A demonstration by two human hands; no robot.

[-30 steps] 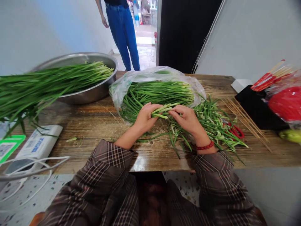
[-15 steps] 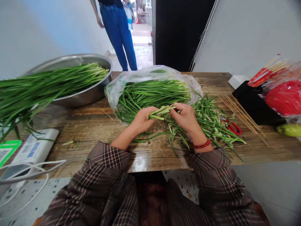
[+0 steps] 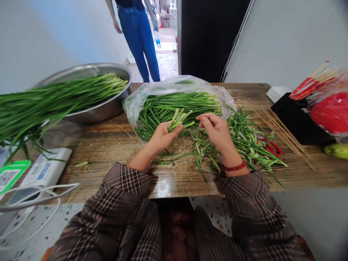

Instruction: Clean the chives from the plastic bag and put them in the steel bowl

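A small bunch of green stalks (image 3: 179, 119) is held in my left hand (image 3: 164, 137), its pale ends pointing up and right. My right hand (image 3: 216, 129), with a red bead bracelet, is just right of the bunch, apart from it. Its thumb and fingertips are pinched together, and anything between them is too small to make out. Behind both hands, more long green stalks (image 3: 179, 102) lie in a clear plastic bag (image 3: 133, 105). Loose leaves and trimmings (image 3: 244, 139) are spread beside and under my right forearm.
A steel bowl (image 3: 100, 115) of long green stalks stands at the left, near a white power strip (image 3: 50, 166) with cables. Red-handled scissors (image 3: 273, 148), thin sticks (image 3: 285, 134) and a black box (image 3: 296, 123) are at the right. A person in jeans (image 3: 138, 36) stands beyond the table (image 3: 108, 152).
My right hand has moved away from the bunch. My left hand has tilted the stalks more upright, their ends now spread. The person's bottle hangs lower.
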